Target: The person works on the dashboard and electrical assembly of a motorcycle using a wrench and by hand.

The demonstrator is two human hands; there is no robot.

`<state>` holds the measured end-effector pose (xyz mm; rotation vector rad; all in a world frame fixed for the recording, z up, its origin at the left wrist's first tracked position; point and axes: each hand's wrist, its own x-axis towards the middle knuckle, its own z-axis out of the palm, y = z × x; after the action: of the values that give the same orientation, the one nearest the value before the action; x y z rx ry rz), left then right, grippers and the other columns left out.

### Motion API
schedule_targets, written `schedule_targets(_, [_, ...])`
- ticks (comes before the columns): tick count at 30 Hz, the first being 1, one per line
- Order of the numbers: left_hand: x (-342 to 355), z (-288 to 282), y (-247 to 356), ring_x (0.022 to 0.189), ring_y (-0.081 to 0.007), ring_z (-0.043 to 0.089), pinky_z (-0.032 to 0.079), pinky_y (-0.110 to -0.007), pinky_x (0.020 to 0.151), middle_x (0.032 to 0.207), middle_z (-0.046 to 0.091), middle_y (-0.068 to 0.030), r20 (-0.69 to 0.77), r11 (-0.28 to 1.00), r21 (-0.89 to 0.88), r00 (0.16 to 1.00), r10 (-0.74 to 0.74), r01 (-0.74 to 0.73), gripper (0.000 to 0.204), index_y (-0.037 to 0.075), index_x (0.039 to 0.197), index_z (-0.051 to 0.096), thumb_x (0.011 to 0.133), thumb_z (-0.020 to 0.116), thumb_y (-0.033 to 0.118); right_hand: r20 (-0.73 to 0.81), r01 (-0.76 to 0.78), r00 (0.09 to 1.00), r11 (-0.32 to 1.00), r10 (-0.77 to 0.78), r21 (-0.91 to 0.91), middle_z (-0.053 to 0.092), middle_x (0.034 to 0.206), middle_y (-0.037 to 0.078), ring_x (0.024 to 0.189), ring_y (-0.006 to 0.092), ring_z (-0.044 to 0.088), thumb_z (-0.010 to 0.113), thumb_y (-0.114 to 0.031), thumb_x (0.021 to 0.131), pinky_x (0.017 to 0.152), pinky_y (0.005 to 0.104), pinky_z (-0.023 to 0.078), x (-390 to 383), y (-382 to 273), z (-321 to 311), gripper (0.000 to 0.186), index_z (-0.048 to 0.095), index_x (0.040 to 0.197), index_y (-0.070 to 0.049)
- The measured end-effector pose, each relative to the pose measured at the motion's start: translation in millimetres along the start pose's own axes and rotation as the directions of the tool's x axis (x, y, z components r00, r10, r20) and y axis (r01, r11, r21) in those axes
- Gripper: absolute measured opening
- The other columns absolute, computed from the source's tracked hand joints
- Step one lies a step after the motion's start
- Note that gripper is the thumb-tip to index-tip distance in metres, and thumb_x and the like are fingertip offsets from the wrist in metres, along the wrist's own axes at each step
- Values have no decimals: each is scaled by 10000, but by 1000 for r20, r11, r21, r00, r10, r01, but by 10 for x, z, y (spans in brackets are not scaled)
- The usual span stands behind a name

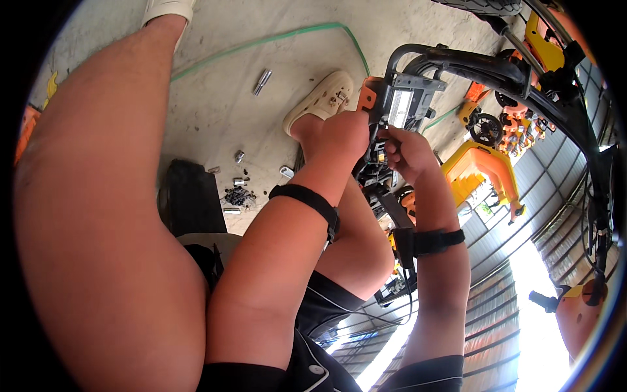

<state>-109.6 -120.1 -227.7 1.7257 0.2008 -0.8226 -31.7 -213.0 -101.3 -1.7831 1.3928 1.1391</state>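
Note:
A black tubular vehicle frame [450, 59] stands before me, with a metal box-like part [400, 108] set in it. My left hand [353, 134] is at the frame's near side, right below an orange bracket [369, 95]; its back is toward me and its fingers are hidden. Opposite it, my right hand [411, 153] has its fingers curled, with thumb and fingertips drawn together at the frame among dark cables. Whatever they pinch is too small to name. Both forearms wear black straps.
On the concrete floor lie a metal socket [262, 82], a smaller socket [240, 156] and a pile of dark small fasteners [239, 195]. A green hose [274, 38] crosses behind. A black block-like object [189, 199] is beside my leg. Yellow-orange body panels [480, 173] stand to the right.

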Motion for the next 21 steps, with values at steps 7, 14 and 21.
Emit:
schedule_targets(7, [-54, -477, 266, 945, -314, 685, 536, -444, 776, 983, 718, -93, 80, 988, 61, 986, -146, 141, 243, 237, 1105, 728, 891, 613, 254, -117, 210, 891, 627, -439, -750, 693, 798, 157, 721, 308, 667, 515, -270, 983, 673, 408, 510, 144, 92, -12, 311, 674, 966, -3])
schedule_targets(14, [120, -564, 200, 976, -327, 670, 537, -437, 794, 1007, 709, -99, 166, 990, -21, 977, -132, 137, 205, 205, 1045, 745, 868, 664, 267, -150, 27, 782, 274, -605, -961, 700, 953, 228, 926, 431, 663, 473, -305, 979, 830, 510, 515, -28, 101, 203, 329, 675, 935, -49])
schedule_targets(21, [284, -464, 115, 969, -313, 674, 533, -411, 837, 1037, 709, -121, 205, 996, 33, 975, -89, 83, 207, 158, 1034, 749, 849, 689, 230, -125, 54, 789, 270, -602, -961, 696, 934, 229, 924, 433, 661, 470, -297, 979, 822, 514, 517, -13, 86, 169, 323, 663, 922, -44])
